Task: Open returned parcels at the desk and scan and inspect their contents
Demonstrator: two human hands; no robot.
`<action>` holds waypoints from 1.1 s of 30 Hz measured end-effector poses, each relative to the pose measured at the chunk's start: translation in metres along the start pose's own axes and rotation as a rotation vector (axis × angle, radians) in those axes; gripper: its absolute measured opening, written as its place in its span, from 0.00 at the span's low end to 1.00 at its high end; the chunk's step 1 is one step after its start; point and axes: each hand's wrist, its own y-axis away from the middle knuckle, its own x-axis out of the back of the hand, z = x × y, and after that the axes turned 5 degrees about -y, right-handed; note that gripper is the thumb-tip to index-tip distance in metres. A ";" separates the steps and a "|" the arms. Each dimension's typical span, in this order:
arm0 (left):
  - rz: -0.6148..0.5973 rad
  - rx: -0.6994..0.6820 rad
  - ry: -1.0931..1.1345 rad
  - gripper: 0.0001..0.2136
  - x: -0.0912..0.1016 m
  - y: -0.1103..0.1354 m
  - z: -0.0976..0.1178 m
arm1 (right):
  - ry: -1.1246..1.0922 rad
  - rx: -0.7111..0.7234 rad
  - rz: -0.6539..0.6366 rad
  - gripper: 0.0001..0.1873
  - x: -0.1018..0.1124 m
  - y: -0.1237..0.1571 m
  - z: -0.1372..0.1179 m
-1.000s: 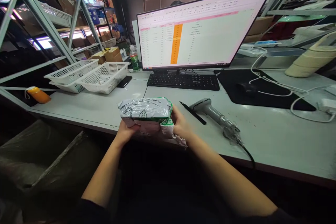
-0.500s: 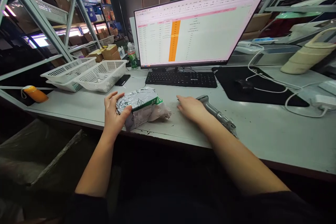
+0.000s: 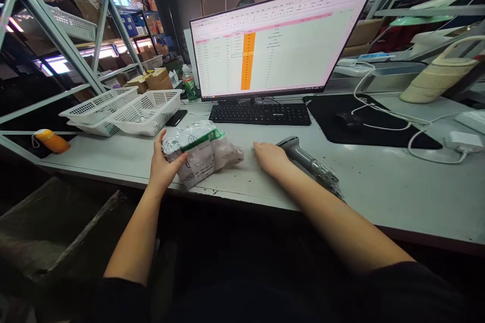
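Observation:
My left hand (image 3: 162, 165) grips the left end of a parcel (image 3: 202, 156) in crinkled white and clear plastic with a green printed strip. Its thumb presses the near side, and its other fingers are partly behind the parcel. The parcel is tilted on the white table near the front edge, printed text facing me. My right hand (image 3: 272, 158) rests on the table right of the parcel, apart from it, fingers together and bent; what they hold, if anything, is hidden. Beside that hand lies a grey handheld barcode scanner (image 3: 293, 149), its handle wrapped in clear plastic and partly behind my forearm.
Behind the parcel are a black keyboard (image 3: 259, 114) and a monitor (image 3: 295, 55) showing a spreadsheet. White baskets (image 3: 149, 116), a phone (image 3: 176, 118) and a green bottle (image 3: 189, 83) stand left. A mouse (image 3: 349, 122), cables and a beige jug (image 3: 435, 78) are right.
The parcel has tipped so more of its printed near side shows, and the green strip has moved up. My right hand's fingers have drawn in slightly. The view has shifted a little.

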 end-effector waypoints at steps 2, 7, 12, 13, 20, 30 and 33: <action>0.096 0.085 0.155 0.42 -0.006 -0.006 -0.015 | -0.067 0.001 0.026 0.21 -0.001 -0.003 0.004; 0.109 0.365 0.517 0.35 -0.020 -0.012 -0.043 | -0.324 0.004 0.137 0.23 0.003 -0.012 0.010; 0.197 0.167 0.432 0.28 -0.018 0.004 -0.030 | -0.936 -0.006 0.188 0.24 0.016 -0.011 0.000; 0.239 0.010 0.330 0.27 -0.015 0.008 -0.023 | -1.156 0.001 0.185 0.23 0.020 -0.008 -0.005; 0.276 -0.779 -0.272 0.26 -0.009 0.040 0.013 | -1.708 0.126 -0.010 0.27 0.045 0.019 -0.047; 0.134 -0.798 -0.320 0.15 0.001 0.051 0.037 | -1.836 0.072 -0.057 0.32 0.056 0.043 -0.063; -0.014 -0.727 -0.298 0.11 0.025 0.029 0.076 | -1.825 0.172 -0.077 0.31 0.070 0.050 -0.074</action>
